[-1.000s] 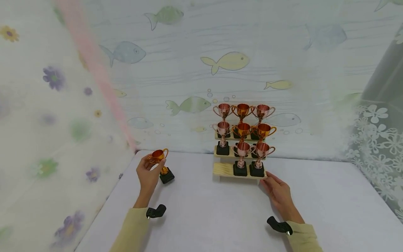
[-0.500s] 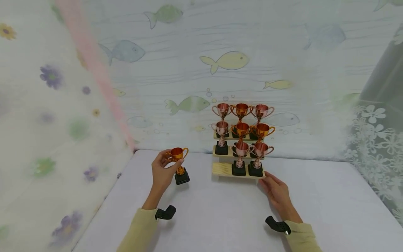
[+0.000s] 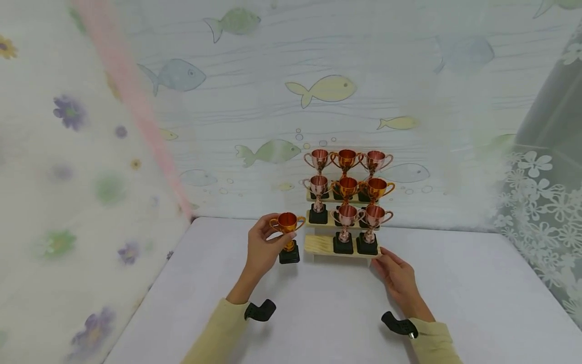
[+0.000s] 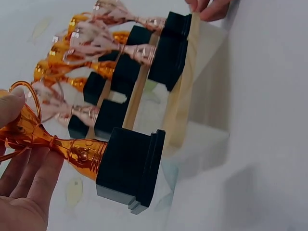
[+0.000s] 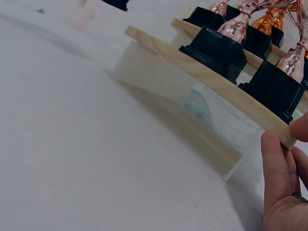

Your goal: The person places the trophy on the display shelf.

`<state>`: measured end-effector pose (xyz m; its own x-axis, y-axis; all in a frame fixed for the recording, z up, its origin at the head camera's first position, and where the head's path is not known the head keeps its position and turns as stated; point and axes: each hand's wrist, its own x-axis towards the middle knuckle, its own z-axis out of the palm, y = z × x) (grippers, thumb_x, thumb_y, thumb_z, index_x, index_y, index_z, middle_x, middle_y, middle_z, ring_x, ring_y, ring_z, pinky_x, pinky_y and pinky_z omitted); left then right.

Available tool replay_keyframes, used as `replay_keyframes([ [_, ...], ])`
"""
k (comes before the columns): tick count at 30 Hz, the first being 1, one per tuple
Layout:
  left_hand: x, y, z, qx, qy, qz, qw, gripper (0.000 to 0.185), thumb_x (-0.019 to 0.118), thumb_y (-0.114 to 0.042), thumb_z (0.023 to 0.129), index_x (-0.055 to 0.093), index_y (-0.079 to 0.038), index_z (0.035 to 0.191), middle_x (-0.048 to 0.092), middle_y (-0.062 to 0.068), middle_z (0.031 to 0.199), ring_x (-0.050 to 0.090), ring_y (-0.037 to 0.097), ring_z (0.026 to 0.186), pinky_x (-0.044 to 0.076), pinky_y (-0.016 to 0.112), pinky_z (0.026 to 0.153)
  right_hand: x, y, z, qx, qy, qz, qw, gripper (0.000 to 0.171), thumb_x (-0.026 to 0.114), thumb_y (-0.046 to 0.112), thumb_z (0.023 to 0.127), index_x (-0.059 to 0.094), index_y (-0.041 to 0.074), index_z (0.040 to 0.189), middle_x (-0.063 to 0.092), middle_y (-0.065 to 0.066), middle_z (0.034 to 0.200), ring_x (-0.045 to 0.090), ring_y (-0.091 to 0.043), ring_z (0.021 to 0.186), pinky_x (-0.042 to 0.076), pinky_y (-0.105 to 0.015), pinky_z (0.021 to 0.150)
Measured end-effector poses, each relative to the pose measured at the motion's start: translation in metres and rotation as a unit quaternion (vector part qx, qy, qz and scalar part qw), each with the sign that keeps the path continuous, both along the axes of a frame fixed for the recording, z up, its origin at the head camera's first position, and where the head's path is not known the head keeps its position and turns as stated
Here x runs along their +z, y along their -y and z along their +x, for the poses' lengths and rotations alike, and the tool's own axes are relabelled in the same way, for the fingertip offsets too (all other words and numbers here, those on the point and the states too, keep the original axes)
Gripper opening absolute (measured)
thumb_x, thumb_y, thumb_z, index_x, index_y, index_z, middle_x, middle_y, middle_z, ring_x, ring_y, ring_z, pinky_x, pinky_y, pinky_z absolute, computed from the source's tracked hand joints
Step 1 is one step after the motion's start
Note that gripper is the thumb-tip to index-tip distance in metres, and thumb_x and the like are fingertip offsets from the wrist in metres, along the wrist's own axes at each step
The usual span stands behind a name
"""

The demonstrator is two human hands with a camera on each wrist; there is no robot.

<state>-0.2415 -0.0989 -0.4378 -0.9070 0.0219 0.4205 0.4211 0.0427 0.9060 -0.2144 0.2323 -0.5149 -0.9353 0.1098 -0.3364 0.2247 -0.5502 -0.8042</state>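
My left hand [image 3: 264,247] grips a small gold trophy cup [image 3: 288,226] by its cup, just left of a three-tier wooden display rack [image 3: 318,244]. In the left wrist view its black square base [image 4: 126,166] hangs off the table, pointing toward the rack's front tier. My right hand [image 3: 401,283] pinches the right front corner of the lowest tier; the right wrist view has the thumb above and fingers below the board [image 5: 269,118]. Two pink trophies [image 3: 347,217] stand on that tier's middle and right, with bare wood at its left end.
The middle tier carries a pink trophy [image 3: 319,187] and two gold ones; the top tier holds two pinkish trophies and a gold one [image 3: 347,159] between them. White cloth [image 3: 327,308] covers the table. A fish-print curtain [image 3: 254,101] hangs close behind the rack.
My left hand has carried the gold trophy rightward, from the table's left side to beside the rack, and its base has come more upright. The right hand keeps its hold on the rack.
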Motion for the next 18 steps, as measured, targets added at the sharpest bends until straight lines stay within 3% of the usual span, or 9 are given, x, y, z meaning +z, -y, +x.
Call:
replay_keyframes([
  [4, 0.002, -0.017, -0.002, -0.021, 0.0, 0.002, 0.9998, 0.047, 0.079, 0.004, 0.084, 0.061, 0.001, 0.127, 0.067, 0.021, 0.122, 0.068, 0.031, 0.103, 0.062, 0.032, 0.086, 0.0, 0.0, 0.0, -0.005, -0.007, -0.015, 1.0, 0.025, 0.055, 0.001, 0.101, 0.071, 0.019, 0.098, 0.072, 0.01, 0.097, 0.07, -0.005, 0.097, 0.055, -0.022, 0.097],
  [6, 0.004, -0.026, -0.002, -0.029, -0.001, -0.002, 0.9996, 0.048, 0.08, 0.003, 0.084, 0.061, 0.001, 0.128, 0.067, 0.021, 0.122, 0.068, 0.031, 0.103, 0.062, 0.033, 0.086, -0.001, 0.001, 0.0, -0.006, -0.008, -0.019, 1.0, 0.03, 0.054, 0.001, 0.101, 0.073, 0.022, 0.092, 0.072, 0.01, 0.097, 0.07, -0.005, 0.097, 0.055, -0.022, 0.096],
  [12, 0.005, -0.047, -0.005, -0.051, -0.003, 0.0, 0.9987, 0.048, 0.079, 0.004, 0.085, 0.061, 0.0, 0.129, 0.067, 0.02, 0.122, 0.068, 0.032, 0.103, 0.061, 0.033, 0.088, -0.001, 0.001, 0.0, -0.005, -0.004, -0.014, 1.0, 0.023, 0.055, 0.002, 0.102, 0.068, 0.021, 0.098, 0.071, 0.01, 0.099, 0.069, -0.005, 0.099, 0.054, -0.022, 0.098],
  [18, 0.002, -0.063, -0.011, -0.047, -0.002, 0.01, 0.9988, 0.048, 0.076, 0.004, 0.087, 0.058, 0.002, 0.132, 0.065, 0.023, 0.122, 0.068, 0.034, 0.105, 0.061, 0.038, 0.091, -0.001, 0.0, 0.0, -0.004, -0.005, -0.001, 1.0, 0.019, 0.055, 0.003, 0.102, 0.066, 0.018, 0.106, 0.07, 0.011, 0.1, 0.068, -0.004, 0.1, 0.054, -0.022, 0.098],
])
